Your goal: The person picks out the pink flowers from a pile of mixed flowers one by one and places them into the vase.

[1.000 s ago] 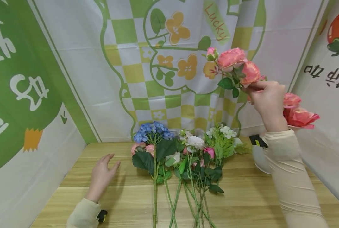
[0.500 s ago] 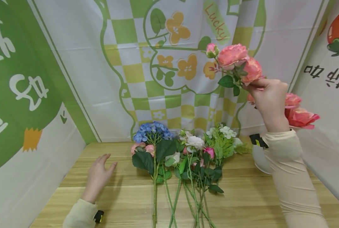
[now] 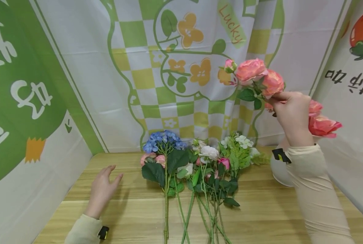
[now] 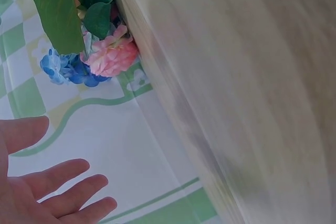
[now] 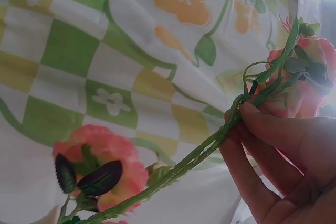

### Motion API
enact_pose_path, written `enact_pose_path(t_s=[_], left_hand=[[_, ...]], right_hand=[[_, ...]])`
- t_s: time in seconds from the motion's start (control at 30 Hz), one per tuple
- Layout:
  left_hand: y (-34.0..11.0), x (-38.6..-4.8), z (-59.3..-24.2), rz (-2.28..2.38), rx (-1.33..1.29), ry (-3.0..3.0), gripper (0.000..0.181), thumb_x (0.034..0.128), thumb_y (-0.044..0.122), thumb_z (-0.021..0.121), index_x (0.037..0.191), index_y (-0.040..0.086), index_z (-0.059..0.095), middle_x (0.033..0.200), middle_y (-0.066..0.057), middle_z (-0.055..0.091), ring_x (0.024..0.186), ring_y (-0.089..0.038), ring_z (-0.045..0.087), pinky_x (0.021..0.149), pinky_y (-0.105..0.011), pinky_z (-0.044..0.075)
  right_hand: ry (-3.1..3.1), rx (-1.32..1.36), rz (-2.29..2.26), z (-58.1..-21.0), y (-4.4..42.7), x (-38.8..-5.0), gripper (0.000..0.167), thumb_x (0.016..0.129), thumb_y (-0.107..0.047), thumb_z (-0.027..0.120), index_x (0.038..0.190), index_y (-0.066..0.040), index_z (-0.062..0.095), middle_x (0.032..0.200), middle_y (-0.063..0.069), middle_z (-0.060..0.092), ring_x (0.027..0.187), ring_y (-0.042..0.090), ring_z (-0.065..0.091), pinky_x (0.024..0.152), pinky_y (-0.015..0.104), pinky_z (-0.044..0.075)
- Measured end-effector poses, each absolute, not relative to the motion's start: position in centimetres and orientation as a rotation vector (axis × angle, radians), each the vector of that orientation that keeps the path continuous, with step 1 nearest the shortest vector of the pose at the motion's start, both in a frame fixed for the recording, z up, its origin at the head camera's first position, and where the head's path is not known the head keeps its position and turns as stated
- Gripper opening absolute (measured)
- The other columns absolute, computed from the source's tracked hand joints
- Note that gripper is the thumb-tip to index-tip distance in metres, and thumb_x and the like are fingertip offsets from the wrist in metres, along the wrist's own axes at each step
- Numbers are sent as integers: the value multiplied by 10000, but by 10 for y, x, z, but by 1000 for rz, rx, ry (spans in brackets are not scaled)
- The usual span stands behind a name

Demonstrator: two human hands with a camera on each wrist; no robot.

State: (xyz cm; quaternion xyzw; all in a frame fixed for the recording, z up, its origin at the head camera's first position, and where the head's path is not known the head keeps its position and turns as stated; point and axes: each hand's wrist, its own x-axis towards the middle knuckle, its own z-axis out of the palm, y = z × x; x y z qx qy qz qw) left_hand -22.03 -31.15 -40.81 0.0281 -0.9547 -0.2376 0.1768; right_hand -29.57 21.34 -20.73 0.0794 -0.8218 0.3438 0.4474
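Head view: we have pink flowers [image 3: 250, 71] at upper right, pinched in the right hand [image 3: 292, 113]; left hand [image 3: 102, 189], lower left, loosely spread, holding nothing. We'd judge it partway: roses [image 3: 324, 126] seemingly in the vase [image 3: 280, 170], centre bunch [image 3: 209, 153] left on the worktop [image 3: 135, 213].

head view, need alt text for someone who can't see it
A person's right hand holds up a spray of coral-pink, peony-like flowers, with more pink blooms nearby above a partly hidden white vase. The empty left hand hovers to the left of a blue hydrangea and other flowers lying on a wooden table.
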Motion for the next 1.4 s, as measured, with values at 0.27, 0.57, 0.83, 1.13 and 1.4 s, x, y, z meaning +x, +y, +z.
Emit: enact_pose_path(t_s=[0.27,0.57,0.83,1.13,1.4], left_hand=[[-315,-219,-414,-669,60,-2712,566,951,286,558,1342,-102,426,1361,-375,390,1235,-554,361,1017,-673,281],[-321,-215,-413,-661,90,-2710,562,955,283,550,1344,-103,424,1365,-379,382,1233,-559,356,1018,-665,284],[-321,-215,-411,-639,84,-2693,545,946,264,564,1325,-108,443,1346,-385,400,1207,-557,383,995,-663,306],[-320,-216,-412,-643,80,-2685,541,944,260,564,1324,-106,445,1344,-388,398,1210,-558,380,994,-669,303],[-320,-218,-413,-640,85,-2686,545,946,265,557,1328,-106,440,1338,-382,408,1200,-562,384,975,-678,314]], right_hand=[[-2064,174,741,-220,226,-300,126,839,-122,674,876,-61,778,754,189,714,516,-289,301,514,130,301],[-2096,143,730,-230,238,-301,138,841,-143,705,899,-36,769,776,197,711,546,-320,290,566,194,309],[-2061,157,677,-237,248,-301,115,823,-115,704,854,-27,772,693,207,693,526,-291,241,604,306,309],[-2097,104,738,-248,258,-300,122,832,-91,681,883,-21,768,750,198,705,552,-162,354,582,192,331],[-2086,94,703,-253,261,-300,148,841,-97,674,869,23,754,779,231,702,702,322,596,689,332,354]])
